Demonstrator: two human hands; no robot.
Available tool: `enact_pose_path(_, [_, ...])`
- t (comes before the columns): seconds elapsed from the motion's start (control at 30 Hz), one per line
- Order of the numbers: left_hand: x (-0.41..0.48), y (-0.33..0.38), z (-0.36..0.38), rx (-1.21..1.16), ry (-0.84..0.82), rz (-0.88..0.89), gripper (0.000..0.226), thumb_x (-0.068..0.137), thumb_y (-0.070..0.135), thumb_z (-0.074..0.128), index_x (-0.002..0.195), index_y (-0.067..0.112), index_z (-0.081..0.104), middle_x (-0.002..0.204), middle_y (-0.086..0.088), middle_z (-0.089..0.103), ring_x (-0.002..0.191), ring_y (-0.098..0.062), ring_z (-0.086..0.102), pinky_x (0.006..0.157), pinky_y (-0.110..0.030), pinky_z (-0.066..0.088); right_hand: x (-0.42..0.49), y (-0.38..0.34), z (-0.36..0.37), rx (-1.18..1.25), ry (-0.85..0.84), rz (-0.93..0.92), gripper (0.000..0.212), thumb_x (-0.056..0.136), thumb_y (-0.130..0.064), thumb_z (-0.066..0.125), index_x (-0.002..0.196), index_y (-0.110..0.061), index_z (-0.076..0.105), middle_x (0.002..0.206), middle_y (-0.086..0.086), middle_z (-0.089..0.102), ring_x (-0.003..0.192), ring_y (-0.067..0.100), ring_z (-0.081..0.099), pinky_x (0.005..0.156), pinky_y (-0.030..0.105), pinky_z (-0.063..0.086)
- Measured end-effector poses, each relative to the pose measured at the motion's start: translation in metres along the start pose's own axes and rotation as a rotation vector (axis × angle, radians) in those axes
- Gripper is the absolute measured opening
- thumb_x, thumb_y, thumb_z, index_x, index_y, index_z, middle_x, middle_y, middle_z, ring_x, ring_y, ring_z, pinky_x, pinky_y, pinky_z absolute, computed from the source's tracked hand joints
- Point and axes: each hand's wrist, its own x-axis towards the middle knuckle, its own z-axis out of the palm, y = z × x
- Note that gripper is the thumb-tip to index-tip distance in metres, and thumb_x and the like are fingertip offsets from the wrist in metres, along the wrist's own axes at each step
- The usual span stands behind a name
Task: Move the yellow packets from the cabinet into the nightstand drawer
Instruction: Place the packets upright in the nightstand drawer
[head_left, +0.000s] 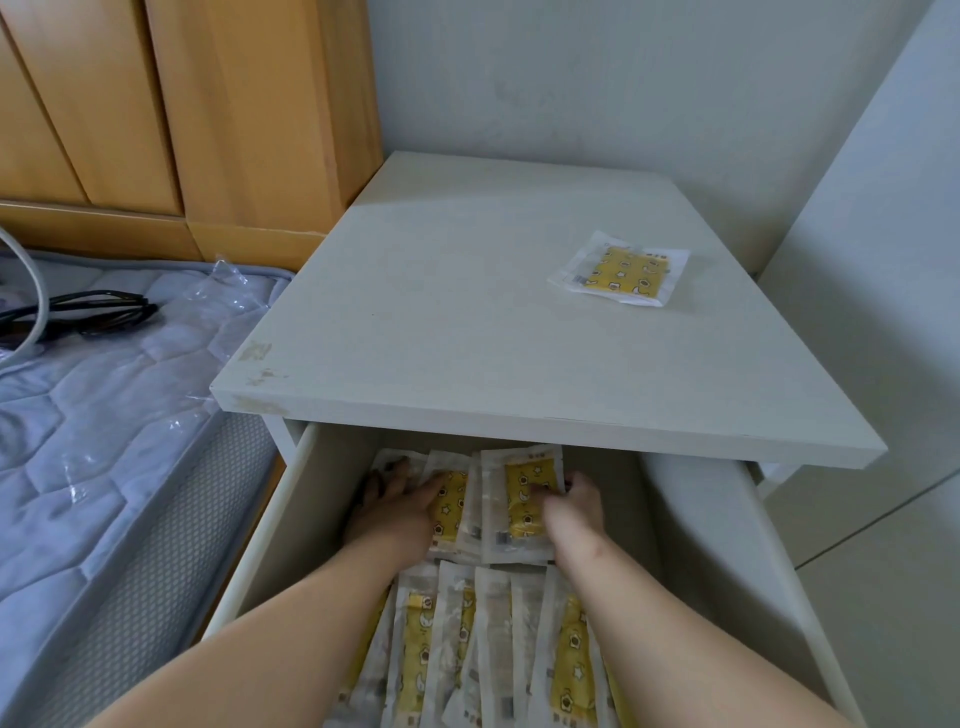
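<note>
Both my hands are inside the open drawer (727, 545) of the nightstand (467, 322), at its back part, just under the edge of the top board.

My left hand (400, 501) lies flat on the packets (457, 623) at the back left. Its fingers are straight and a little spread, and they press down on the clear wrappers; they hold nothing.

My right hand (569, 506) is beside it, to the right. Its fingers are curled on the right edge of the top packet (519, 499), which lies face up with the yellow part showing, and they seem to pinch this edge. The thumb I cannot see well.

The packets fill the middle of the drawer in two rows. The back row lies under my hands. The front row is nearer to me, between my forearms, and there the packets overlap each other and stand partly on edge. The right part of the drawer floor is bare.

One lone packet (621, 270) lies flat on the nightstand top, near the right back corner, well apart from my hands.

At the left is a mattress (104, 426) with a quilted cover. On it lie dark glasses (88, 312), a white cable (31, 291) and some clear film (223, 286). Behind the mattress are wooden doors (182, 104).
</note>
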Motion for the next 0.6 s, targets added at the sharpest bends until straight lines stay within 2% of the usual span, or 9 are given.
enact_pose_path(0.1, [-0.001,0.0,0.002,0.051,-0.01,0.015,0.062,0.095,0.059,0.027,0.148,0.045,-0.002,0.157,0.005,-0.019,0.144,-0.032,-0.015,0.118,-0.044,0.002,-0.001,0.001,0.006,-0.012,-0.029,0.011,0.04,0.088,-0.015,0.065,0.124,-0.007,0.051,0.12,0.015,0.061,0.106,0.032,0.06,0.089,0.038,0.051])
enact_pose_path(0.2, [0.0,-0.001,0.001,0.057,0.012,0.008,0.062,0.096,0.054,0.032,0.148,0.045,-0.002,0.158,0.006,-0.016,0.145,-0.031,-0.012,0.119,-0.043,0.005,-0.003,0.0,0.01,-0.045,-0.012,-0.018,0.042,0.088,-0.018,0.064,0.127,-0.007,0.051,0.123,0.014,0.06,0.109,0.033,0.059,0.091,0.039,0.05])
enact_pose_path(0.3, [0.001,-0.002,-0.002,0.022,0.017,0.006,0.053,0.101,0.042,0.027,0.148,0.045,0.002,0.158,0.006,-0.015,0.145,-0.03,-0.011,0.119,-0.044,0.006,-0.005,-0.002,0.011,-0.166,0.002,-0.051,0.044,0.091,-0.022,0.061,0.131,-0.008,0.049,0.128,0.011,0.057,0.115,0.03,0.057,0.095,0.035,0.049])
enact_pose_path(0.37, [0.001,-0.001,-0.001,-0.002,0.019,0.008,0.05,0.103,0.036,0.022,0.148,0.045,0.003,0.158,0.006,-0.015,0.145,-0.029,-0.012,0.119,-0.045,0.006,-0.006,-0.003,0.011,-0.25,-0.001,-0.062,0.039,0.093,-0.022,0.057,0.129,-0.007,0.049,0.128,0.011,0.056,0.114,0.028,0.057,0.091,0.032,0.047])
enact_pose_path(0.5, [0.002,0.003,-0.002,-0.076,0.039,-0.011,0.048,0.102,0.043,0.02,0.149,0.039,0.013,0.159,0.004,-0.012,0.145,-0.029,-0.011,0.119,-0.045,0.008,-0.01,-0.003,0.012,-0.41,-0.023,-0.061,0.043,0.095,-0.033,0.053,0.128,-0.008,0.044,0.126,0.011,0.057,0.109,0.028,0.059,0.085,0.035,0.05])
enact_pose_path(0.6, [0.002,0.007,-0.005,-0.056,0.138,0.027,0.052,0.099,0.045,0.028,0.148,0.028,0.02,0.159,0.004,-0.006,0.146,-0.028,-0.007,0.118,-0.043,0.012,-0.01,-0.002,0.013,-0.591,-0.005,-0.103,0.052,0.094,-0.043,0.049,0.135,-0.013,0.037,0.132,0.01,0.051,0.115,0.029,0.055,0.086,0.037,0.049])
